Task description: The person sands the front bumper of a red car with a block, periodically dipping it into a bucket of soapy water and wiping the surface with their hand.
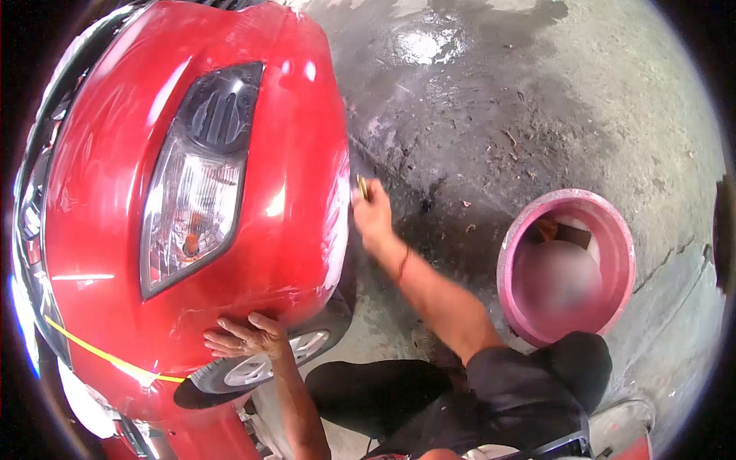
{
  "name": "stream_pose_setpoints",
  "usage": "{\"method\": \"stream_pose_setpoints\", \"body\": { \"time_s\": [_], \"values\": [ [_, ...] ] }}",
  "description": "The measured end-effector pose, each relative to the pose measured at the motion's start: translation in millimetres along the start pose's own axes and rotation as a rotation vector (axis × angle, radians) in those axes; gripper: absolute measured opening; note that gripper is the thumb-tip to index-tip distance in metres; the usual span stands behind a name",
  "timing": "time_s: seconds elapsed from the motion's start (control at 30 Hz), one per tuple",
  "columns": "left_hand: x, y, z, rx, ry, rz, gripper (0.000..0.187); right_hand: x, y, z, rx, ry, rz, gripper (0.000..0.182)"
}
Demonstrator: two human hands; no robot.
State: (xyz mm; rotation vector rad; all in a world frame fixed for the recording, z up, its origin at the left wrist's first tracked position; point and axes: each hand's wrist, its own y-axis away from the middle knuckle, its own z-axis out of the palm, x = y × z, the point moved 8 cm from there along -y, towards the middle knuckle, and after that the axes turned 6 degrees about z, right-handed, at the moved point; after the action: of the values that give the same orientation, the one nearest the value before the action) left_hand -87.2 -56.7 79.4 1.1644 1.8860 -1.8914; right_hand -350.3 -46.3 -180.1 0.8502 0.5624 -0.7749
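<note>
My left hand point(253, 337) lies on the red fender just above the front wheel point(307, 346), its fingers spread and a ring on one of them. My right hand point(372, 213) is closed on a small, thin yellowish piece point(362, 187) beside the edge of the red car bumper point(299, 161). The kind of piece is too small to make out, and its far side is hidden. A whitish, dull patch point(335, 222) runs down the bumper's edge near this hand. A cord circles my right wrist.
The headlight point(195, 188) sits in the car's front. Yellow tape point(107, 354) runs along the panel edge at lower left. A pink tub point(567, 201) with blurred contents and a brownish piece stands on the wet, stained concrete floor point(475, 115) to the right.
</note>
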Motion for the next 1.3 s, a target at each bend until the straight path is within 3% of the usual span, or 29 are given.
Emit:
{"method": "stream_pose_setpoints", "body": {
  "time_s": [0.07, 0.13, 0.17, 0.2, 0.3, 0.33, 0.4, 0.47, 0.53, 0.6, 0.67, 0.7, 0.8, 0.83, 0.87, 0.93, 1.0, 1.03, 1.13, 1.2, 1.23, 1.3],
  "values": [
    [0.9, -1.1, -1.7, -0.010, 0.008, -0.019, 0.062, 4.6, -24.0, 11.5, -0.088, -0.187, 0.047, 0.011],
    [1.4, -1.6, -2.2, -0.033, 0.018, -0.029, 0.061, 3.0, 20.0, -0.8, 0.075, -0.091, -0.018, 0.014],
    [3.3, -3.3, -1.4, -0.017, 0.017, -0.018, 0.062, -25.1, 60.8, -6.6, 0.098, -0.056, -0.208, 0.022],
    [2.9, -5.6, -0.7, -0.003, 0.015, 0.001, 0.062, -33.7, 86.8, -6.7, 0.130, -0.013, -0.173, 0.025],
    [2.4, -4.0, 0.1, -0.015, 0.011, 0.002, 0.063, -22.3, 20.8, -4.0, 0.084, 0.115, -0.076, 0.023],
    [0.9, -2.0, -0.9, -0.025, -0.005, -0.007, 0.063, -7.4, -23.3, 5.4, 0.036, -0.050, -0.079, 0.014],
    [3.5, -3.0, 1.4, 0.010, 0.008, 0.003, 0.062, 4.0, -45.6, 15.3, 0.005, 0.000, 0.149, 0.012],
    [-1.6, 1.0, 1.4, -0.032, -0.007, -0.034, 0.062, -19.4, 9.5, -1.6, 0.097, 0.081, 0.061, 0.014],
    [4.9, -7.1, 4.2, 0.004, 0.025, 0.003, 0.062, -42.5, 81.7, -3.0, 0.113, -0.020, -0.277, 0.029],
    [-1.8, -0.6, 1.7, 0.001, 0.005, -0.011, 0.063, -60.2, 68.3, -6.1, 0.126, -0.058, -0.262, 0.026],
    [-0.8, 0.7, -3.1, -0.024, -0.008, -0.019, 0.063, -33.5, -4.0, -2.7, 0.141, 0.154, -0.070, 0.017],
    [-0.5, 1.1, -3.8, -0.029, -0.015, -0.016, 0.063, 3.9, -45.8, 12.5, 0.079, 0.011, 0.009, 0.020],
    [0.0, -2.0, -1.4, -0.029, -0.009, 0.002, 0.062, -9.8, -10.6, 4.4, 0.113, -0.001, -0.018, 0.019],
    [1.7, -1.7, 1.4, -0.043, -0.003, 0.009, 0.061, -56.0, 44.9, -6.1, 0.102, -0.050, -0.151, 0.018],
    [3.7, -2.9, 3.6, -0.041, 0.001, 0.014, 0.061, -57.0, 78.0, -0.8, 0.102, -0.159, -0.369, 0.020],
    [2.0, -2.7, 0.9, -0.035, 0.015, 0.007, 0.061, -68.1, 99.3, -4.4, 0.263, 0.085, -0.539, 0.024],
    [0.9, -1.5, 4.6, -0.032, 0.000, -0.007, 0.062, -63.0, 43.3, -3.7, 0.097, -0.055, -0.437, 0.023],
    [-1.6, 1.5, 0.9, -0.035, -0.024, -0.022, 0.063, -32.1, -7.2, 1.6, 0.077, 0.147, -0.156, 0.021],
    [-0.1, -0.5, 0.9, -0.026, -0.012, -0.038, 0.063, -40.9, -18.4, 1.4, 0.058, 0.079, -0.050, 0.020],
    [0.5, -1.5, 0.8, -0.029, -0.006, -0.038, 0.063, -70.5, 57.3, -1.5, -0.003, -0.087, -0.259, 0.023],
    [3.2, -5.1, 0.0, -0.028, 0.002, -0.014, 0.062, -68.5, 89.4, 0.0, 0.150, 0.070, -0.525, 0.027],
    [2.6, -5.0, -1.4, -0.036, 0.005, 0.011, 0.061, -71.6, 79.7, -0.4, 0.114, 0.032, -0.504, 0.027]
  ]
}}
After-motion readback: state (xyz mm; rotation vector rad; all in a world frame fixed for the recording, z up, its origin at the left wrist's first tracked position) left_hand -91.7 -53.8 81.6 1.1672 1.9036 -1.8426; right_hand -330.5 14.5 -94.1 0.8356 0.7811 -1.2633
